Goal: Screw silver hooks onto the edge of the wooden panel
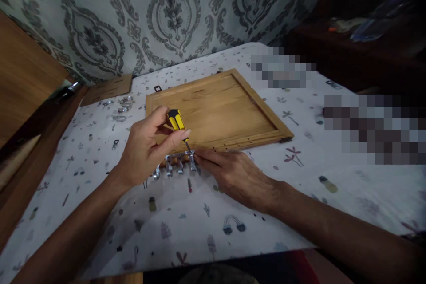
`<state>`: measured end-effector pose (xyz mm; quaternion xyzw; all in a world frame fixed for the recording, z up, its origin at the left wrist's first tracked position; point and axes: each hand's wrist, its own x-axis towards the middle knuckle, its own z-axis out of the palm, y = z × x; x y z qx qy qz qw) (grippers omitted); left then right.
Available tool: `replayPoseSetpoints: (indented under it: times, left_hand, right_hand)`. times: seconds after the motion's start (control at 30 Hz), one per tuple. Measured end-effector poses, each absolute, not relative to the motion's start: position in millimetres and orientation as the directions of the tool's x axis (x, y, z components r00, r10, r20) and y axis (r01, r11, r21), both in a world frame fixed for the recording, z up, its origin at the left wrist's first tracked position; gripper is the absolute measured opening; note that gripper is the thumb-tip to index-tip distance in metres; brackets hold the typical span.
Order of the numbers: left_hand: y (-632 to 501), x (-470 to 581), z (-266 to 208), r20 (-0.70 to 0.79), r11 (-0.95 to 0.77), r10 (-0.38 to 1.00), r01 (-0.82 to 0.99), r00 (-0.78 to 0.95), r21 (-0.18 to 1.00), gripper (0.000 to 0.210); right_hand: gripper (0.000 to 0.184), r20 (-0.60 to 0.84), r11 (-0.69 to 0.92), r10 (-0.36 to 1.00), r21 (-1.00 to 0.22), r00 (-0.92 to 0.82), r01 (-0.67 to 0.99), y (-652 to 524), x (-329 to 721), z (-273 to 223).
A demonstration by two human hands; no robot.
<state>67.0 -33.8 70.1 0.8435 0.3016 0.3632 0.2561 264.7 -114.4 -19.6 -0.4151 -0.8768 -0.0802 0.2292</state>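
Observation:
My left hand [146, 146] grips a yellow-and-black screwdriver [177, 122], its shaft slanting down to the right. The tip meets a metal hook [192, 161] at the near edge of a framed wooden board [213, 106]. Several silver hooks [169, 167] are lined up along that edge, to the left of the tip. My right hand [233, 171] lies low beside the rightmost hook, its fingers together and the fingertips against it. Whether those fingertips pinch anything small is hidden. To the right along the board's near rail, small dark holes [229, 144] show.
Loose metal hooks [125, 104] lie on the patterned cloth [206, 230] at the left, near a piece of cardboard [108, 90]. A patterned wall [173, 13] rises behind. Two blurred-out patches cover the right side. A dark surface with items stands at the far right.

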Motion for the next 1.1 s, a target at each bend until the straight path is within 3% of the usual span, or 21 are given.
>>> replayPoseSetpoints:
  times: [0.2,0.33,0.5,0.7,1.1]
  left_hand:
    - [-35,65,72,0.474,-0.703,0.683,0.324,0.556,0.633,0.009]
    - [-35,67,72,0.492,-0.705,0.680,0.303,0.543,0.641,0.022]
    - [-37,70,74,0.443,-0.656,0.709,0.282,0.549,0.700,0.012]
    - [-36,74,74,0.426,-0.640,0.727,0.304,0.539,0.706,0.016]
    - [-26,69,78,0.402,-0.673,0.634,0.215,0.660,0.708,0.015]
  right_hand:
    - [0.049,0.443,0.634,0.702,-0.033,-0.558,0.772,-117,263,-12]
    - [0.045,0.449,0.640,0.696,-0.035,-0.560,0.768,-116,264,-15]
    - [0.042,0.473,0.646,0.686,-0.048,-0.553,0.762,-115,265,-16]
    - [0.040,0.514,0.651,0.670,-0.060,-0.535,0.757,-115,263,-14]
    - [0.041,0.479,0.655,0.690,-0.093,-0.543,0.750,-115,264,-14]
